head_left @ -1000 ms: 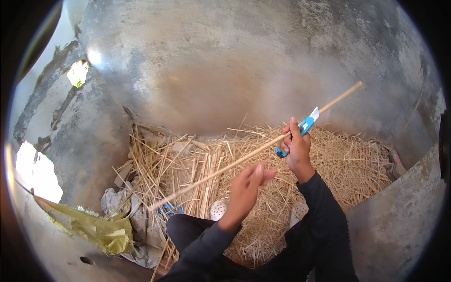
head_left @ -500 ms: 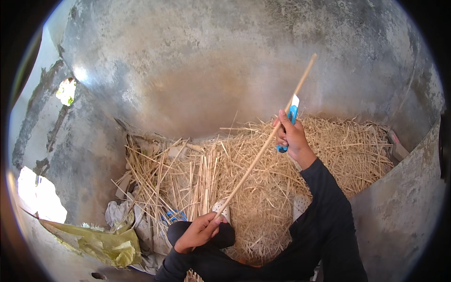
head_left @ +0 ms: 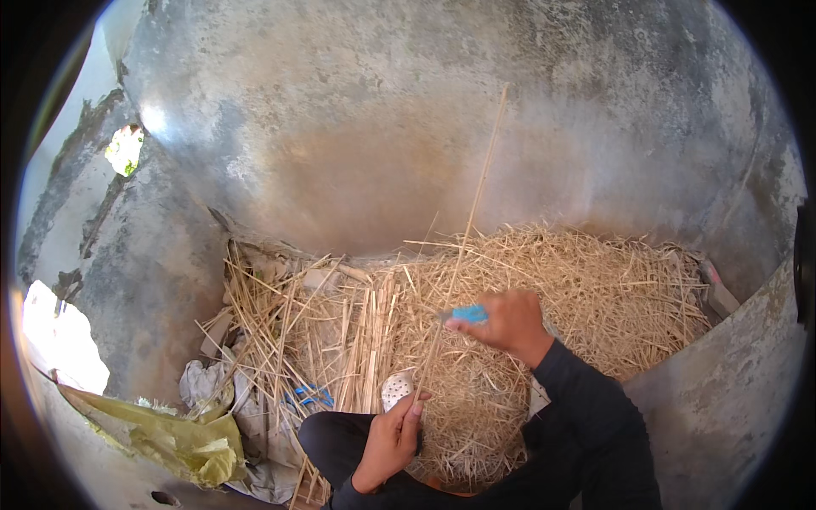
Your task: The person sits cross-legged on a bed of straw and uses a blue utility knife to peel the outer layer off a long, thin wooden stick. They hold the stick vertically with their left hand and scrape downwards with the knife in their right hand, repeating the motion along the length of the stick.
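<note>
Left hand (head_left: 389,444) grips a thin pale stick (head_left: 481,183) near its lower end, the length slanting up and slightly rightward above the straw (head_left: 612,297); from where I stand, the right hand (head_left: 514,323) is closed around a blue cutter (head_left: 470,314) beside the stick, whether touching I cannot tell

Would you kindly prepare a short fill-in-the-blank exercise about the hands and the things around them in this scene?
1. Of the upper and lower parts of the stick in the picture, the left hand grips the ____ one.
2. The cutter in the right hand has a body coloured ____.
3. In the picture, the heap of shavings lies to the ____ of the bundle of split strips.

Missing words: lower; blue; right.
</note>
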Action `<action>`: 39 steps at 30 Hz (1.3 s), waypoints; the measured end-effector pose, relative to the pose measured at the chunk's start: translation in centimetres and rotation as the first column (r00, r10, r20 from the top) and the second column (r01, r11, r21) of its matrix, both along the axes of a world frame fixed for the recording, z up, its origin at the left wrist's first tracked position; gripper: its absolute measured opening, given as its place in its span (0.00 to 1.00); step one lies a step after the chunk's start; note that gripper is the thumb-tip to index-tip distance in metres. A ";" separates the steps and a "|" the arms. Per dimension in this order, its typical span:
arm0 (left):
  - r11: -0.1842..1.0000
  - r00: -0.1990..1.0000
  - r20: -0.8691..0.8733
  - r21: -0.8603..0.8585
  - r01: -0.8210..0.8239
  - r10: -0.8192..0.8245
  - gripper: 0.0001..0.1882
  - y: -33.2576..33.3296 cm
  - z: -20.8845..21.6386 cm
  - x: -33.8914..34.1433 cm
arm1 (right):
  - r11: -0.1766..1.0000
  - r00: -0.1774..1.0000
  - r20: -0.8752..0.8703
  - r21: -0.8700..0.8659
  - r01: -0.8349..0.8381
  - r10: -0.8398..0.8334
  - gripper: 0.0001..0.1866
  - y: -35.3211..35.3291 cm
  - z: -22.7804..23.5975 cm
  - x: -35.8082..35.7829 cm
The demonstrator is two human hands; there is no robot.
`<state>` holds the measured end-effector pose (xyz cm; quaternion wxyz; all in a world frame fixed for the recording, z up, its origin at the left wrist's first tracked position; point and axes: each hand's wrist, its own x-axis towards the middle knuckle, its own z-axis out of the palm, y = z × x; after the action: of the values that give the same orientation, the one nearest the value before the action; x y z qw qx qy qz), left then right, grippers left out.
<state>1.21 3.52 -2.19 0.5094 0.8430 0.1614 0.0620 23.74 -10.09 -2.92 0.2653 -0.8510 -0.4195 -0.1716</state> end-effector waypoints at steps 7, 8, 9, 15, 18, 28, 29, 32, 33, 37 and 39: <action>0.965 0.994 0.081 0.248 -0.090 0.072 0.13 -0.7 -0.4 -0.8 | 0.990 0.986 0.091 -0.012 -0.137 0.138 0.39 0.7 -0.3 -1.8; 0.953 0.994 0.071 0.288 -0.099 0.082 0.14 -0.5 -0.4 -0.9 | 0.990 0.984 0.115 -0.032 -0.135 0.138 0.39 0.9 -0.3 -1.8; 0.944 0.995 0.057 0.318 -0.094 0.080 0.14 -0.7 -0.4 -0.9 | 0.997 0.993 0.093 -0.003 -0.072 0.072 0.39 0.5 -0.4 -1.2; 0.958 0.997 0.058 0.277 -0.071 0.057 0.13 -1.3 0.4 -1.7 | 0.998 0.998 -0.046 0.031 -0.049 0.051 0.40 0.0 -1.2 0.7; 0.956 0.981 0.171 0.259 -0.135 0.093 0.12 -1.2 -0.8 -2.1 | 0.987 0.980 0.135 0.058 -0.153 0.144 0.40 1.3 -2.3 -1.1; 0.977 0.993 -0.019 0.183 -0.110 0.115 0.14 -2.0 0.6 -3.1 | 0.998 0.999 -0.031 0.045 -0.036 0.037 0.45 0.7 -2.8 1.9; 0.975 0.994 -0.029 0.197 -0.100 0.108 0.14 -1.9 0.3 -3.2 | 0.995 0.997 0.005 0.050 -0.083 0.083 0.45 0.8 -2.5 1.3; 0.974 0.996 -0.001 0.211 -0.086 0.089 0.13 -2.2 -0.2 -4.9 | 0.988 0.990 -0.030 0.061 0.139 -0.138 0.43 -0.1 -3.0 5.8; 0.973 0.996 0.030 0.215 -0.087 0.082 0.13 -2.3 -0.3 -5.5 | 0.976 0.981 -0.047 0.107 0.191 -0.187 0.43 -0.6 -2.8 7.5; 0.994 0.999 -0.048 0.111 -0.021 0.026 0.12 -2.8 -0.1 -6.9 | 0.930 0.936 -0.042 0.106 0.351 -0.349 0.43 -4.6 -2.4 10.8; 0.994 0.991 -0.130 0.105 -0.027 0.040 0.12 -2.6 0.3 -7.7 | 0.928 0.932 -0.064 0.098 0.361 -0.356 0.43 -4.9 -2.4 11.2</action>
<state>-6.45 0.95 -1.87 0.4523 0.8676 0.2055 0.0229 34.97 -15.03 -5.32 0.2845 -0.9013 -0.2411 -0.2204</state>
